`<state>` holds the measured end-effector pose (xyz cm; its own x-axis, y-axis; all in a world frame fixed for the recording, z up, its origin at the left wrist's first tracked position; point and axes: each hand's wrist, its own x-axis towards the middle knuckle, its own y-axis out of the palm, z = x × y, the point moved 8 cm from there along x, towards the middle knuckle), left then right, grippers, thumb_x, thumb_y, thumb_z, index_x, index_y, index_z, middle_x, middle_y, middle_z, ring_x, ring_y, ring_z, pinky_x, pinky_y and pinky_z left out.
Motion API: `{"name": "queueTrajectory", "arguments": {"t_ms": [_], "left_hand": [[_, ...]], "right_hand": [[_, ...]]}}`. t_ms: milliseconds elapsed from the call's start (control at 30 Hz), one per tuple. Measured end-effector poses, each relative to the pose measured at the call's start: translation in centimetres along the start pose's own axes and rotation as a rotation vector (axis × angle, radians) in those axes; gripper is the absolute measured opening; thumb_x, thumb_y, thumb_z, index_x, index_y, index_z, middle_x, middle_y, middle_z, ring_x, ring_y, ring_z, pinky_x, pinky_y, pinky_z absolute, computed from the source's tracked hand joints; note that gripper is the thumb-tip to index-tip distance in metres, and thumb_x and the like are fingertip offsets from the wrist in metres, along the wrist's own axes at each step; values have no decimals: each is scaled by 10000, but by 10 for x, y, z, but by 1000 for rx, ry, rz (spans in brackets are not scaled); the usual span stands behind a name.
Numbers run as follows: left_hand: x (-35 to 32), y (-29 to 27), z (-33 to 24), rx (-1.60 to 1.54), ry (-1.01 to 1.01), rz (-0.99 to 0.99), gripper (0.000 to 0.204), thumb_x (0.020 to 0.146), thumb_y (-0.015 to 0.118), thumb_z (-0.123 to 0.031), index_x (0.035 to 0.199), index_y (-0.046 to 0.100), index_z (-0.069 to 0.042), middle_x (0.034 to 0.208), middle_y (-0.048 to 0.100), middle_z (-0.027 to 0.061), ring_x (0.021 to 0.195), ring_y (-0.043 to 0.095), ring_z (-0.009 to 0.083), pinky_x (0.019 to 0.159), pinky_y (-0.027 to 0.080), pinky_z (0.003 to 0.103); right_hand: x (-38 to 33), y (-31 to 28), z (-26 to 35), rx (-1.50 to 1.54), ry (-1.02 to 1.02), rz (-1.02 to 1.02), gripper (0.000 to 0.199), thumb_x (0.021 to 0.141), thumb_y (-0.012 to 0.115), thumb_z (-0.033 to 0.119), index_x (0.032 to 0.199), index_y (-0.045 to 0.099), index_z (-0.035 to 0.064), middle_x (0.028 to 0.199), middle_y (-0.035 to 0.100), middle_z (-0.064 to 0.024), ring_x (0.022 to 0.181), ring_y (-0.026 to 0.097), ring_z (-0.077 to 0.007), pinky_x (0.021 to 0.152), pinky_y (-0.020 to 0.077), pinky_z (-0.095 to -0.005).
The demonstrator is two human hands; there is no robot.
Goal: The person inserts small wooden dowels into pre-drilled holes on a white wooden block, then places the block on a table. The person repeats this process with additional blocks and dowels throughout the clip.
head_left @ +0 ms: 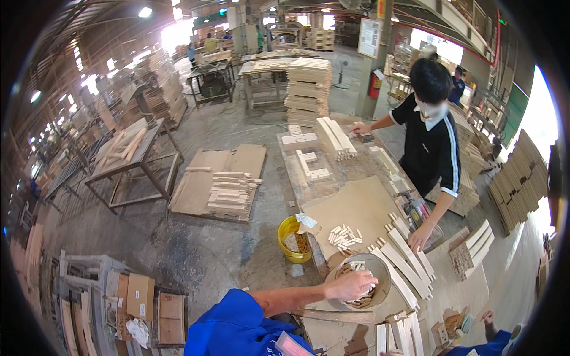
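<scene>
My left hand (pixel 354 285) reaches over a round bucket (pixel 389 286) of short wooden dowels (pixel 363 301). Its fingers are curled together around some pale dowels, partly hidden by the hand. At the lower edge, a sliver of a hand (pixel 392 353) shows by several pale wood strips (pixel 399 337); I cannot tell whether it is my right hand. Long strips (pixel 402 264) with dowels in their ends lie right of the bucket. Loose pale dowels (pixel 344 236) are heaped on a cardboard sheet (pixel 356 202) beyond it.
Across the table, a co-worker in black (pixel 430 139) touches strips with both hands. Another person's blue sleeve (pixel 493 345) shows at lower right. A yellow bucket (pixel 288 252) stands left of the table. Stacked strips (pixel 230 193) lie on floor cardboard (pixel 193 190); a tall board stack (pixel 307 89) rises behind.
</scene>
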<state>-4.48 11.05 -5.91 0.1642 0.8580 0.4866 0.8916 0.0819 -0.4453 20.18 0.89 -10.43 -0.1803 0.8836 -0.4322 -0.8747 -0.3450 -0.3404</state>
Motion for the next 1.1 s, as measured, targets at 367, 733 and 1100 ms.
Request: {"name": "queueTrajectory", "arguments": {"t_ms": [367, 733, 1100], "left_hand": [[16, -17, -104, -429, -172, 238, 186, 995, 614, -46, 1168, 675, -23, 1023, 700, 105, 878, 665, 187, 784, 536, 338], [16, 22, -114, -460, -81, 514, 84, 997, 628, -63, 1055, 665, -15, 885, 671, 108, 782, 644, 214, 721, 504, 330], [6, 30, -115, -140, 193, 670, 243, 811, 665, 46, 1034, 627, -45, 838, 577, 109, 698, 634, 335, 592, 516, 420]], "right_hand": [[1, -20, 54, 180, -385, -118, 637, 588, 915, 232, 1162, 708, 48, 984, 726, -36, 878, 659, -120, 823, 538, -308], [-24, -15, 51, 126, -393, -118, 589, 578, 926, 221, 1095, 695, 62, 891, 721, -34, 795, 686, -141, 738, 544, -304], [-15, -5, 57, -125, -317, -74, 627, 590, 888, 272, 1146, 692, 58, 1001, 745, -159, 925, 736, -336, 823, 575, -411]]}}
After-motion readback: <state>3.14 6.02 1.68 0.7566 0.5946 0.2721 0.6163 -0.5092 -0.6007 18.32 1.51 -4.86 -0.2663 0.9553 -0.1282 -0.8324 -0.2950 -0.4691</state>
